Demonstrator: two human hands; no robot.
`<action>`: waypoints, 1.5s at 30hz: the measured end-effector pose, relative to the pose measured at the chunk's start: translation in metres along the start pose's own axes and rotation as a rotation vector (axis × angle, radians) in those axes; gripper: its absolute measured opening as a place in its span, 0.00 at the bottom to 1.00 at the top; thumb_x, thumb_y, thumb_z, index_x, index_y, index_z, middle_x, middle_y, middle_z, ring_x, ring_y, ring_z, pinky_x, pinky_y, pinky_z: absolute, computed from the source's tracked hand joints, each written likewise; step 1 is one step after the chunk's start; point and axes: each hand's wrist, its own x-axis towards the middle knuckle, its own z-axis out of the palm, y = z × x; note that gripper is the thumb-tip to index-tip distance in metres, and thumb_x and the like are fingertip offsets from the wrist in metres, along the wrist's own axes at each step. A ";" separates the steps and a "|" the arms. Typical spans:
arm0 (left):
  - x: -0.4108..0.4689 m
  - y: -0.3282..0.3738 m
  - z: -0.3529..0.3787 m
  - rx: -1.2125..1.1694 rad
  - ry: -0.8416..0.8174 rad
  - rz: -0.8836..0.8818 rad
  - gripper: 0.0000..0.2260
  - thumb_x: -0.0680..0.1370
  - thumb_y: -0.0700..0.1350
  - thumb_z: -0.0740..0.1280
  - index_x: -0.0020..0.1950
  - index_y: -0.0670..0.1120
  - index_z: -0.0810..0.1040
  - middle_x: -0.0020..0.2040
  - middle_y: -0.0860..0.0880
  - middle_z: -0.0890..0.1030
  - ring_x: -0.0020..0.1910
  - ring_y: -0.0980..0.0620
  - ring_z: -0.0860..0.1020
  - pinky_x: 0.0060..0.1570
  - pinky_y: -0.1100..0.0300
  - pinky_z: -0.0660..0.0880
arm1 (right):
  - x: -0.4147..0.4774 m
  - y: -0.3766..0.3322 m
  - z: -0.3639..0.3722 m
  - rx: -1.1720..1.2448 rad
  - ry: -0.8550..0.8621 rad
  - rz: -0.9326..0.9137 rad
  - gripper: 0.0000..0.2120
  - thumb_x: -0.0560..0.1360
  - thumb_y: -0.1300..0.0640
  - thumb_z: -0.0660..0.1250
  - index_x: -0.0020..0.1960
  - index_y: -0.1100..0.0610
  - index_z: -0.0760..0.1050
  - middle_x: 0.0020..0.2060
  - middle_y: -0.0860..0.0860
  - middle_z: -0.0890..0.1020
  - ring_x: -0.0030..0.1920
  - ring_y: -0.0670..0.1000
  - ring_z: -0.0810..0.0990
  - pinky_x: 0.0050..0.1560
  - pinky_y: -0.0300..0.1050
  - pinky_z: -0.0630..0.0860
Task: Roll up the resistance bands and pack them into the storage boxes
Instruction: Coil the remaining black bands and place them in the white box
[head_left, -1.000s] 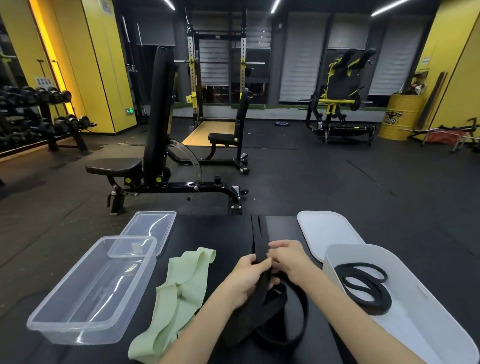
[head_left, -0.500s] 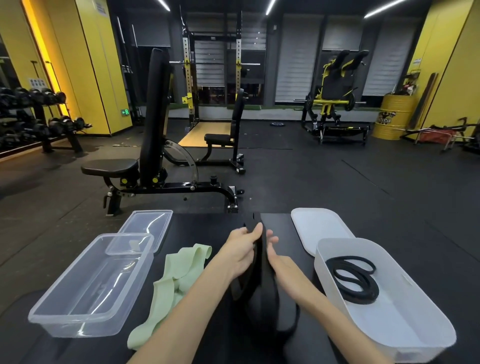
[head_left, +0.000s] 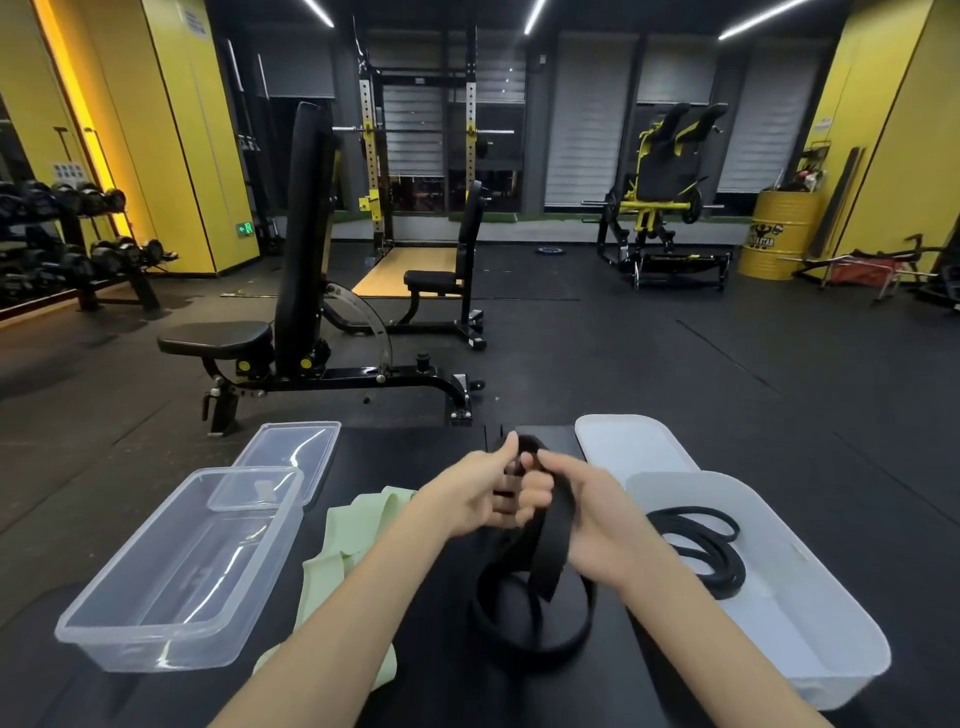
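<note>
Body in view: two hands and two forearms of one person; everything else is out of view.
Left hand (head_left: 480, 491): bare; back of hand, thumb and knuckles show; surface smooth, knuckle creases faint.
Right hand (head_left: 592, 525): bare; back of hand, thumb and first finger show; wrist narrow.
Left forearm (head_left: 332, 623): bare from wrist to the near edge; slender, widening toward the near side.
Right forearm (head_left: 717, 649): bare from wrist to the near edge; same slender build.
Clothing: only uncovered arm shows on both sides.
Nails: too small and blurred to describe.
Markings: cannot tell at this sharpness.
</note>
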 end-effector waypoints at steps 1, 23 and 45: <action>0.000 -0.004 -0.002 -0.010 0.004 -0.027 0.19 0.81 0.61 0.54 0.46 0.46 0.69 0.28 0.50 0.77 0.23 0.54 0.74 0.27 0.62 0.72 | 0.004 -0.011 0.005 0.051 -0.019 0.010 0.05 0.74 0.58 0.61 0.45 0.60 0.71 0.28 0.49 0.69 0.25 0.46 0.69 0.30 0.40 0.72; 0.000 -0.040 0.006 0.001 -0.094 0.233 0.07 0.81 0.45 0.64 0.51 0.41 0.73 0.36 0.48 0.78 0.35 0.50 0.79 0.38 0.59 0.76 | 0.089 -0.020 -0.035 -0.437 0.115 0.041 0.14 0.81 0.50 0.56 0.54 0.58 0.75 0.42 0.52 0.84 0.34 0.49 0.80 0.34 0.43 0.76; -0.001 -0.037 -0.002 0.076 -0.150 0.269 0.32 0.74 0.68 0.53 0.66 0.47 0.74 0.61 0.50 0.80 0.62 0.54 0.77 0.62 0.59 0.72 | 0.065 -0.030 -0.011 -0.375 0.194 -0.159 0.29 0.83 0.44 0.48 0.52 0.65 0.79 0.47 0.58 0.84 0.48 0.53 0.82 0.54 0.47 0.76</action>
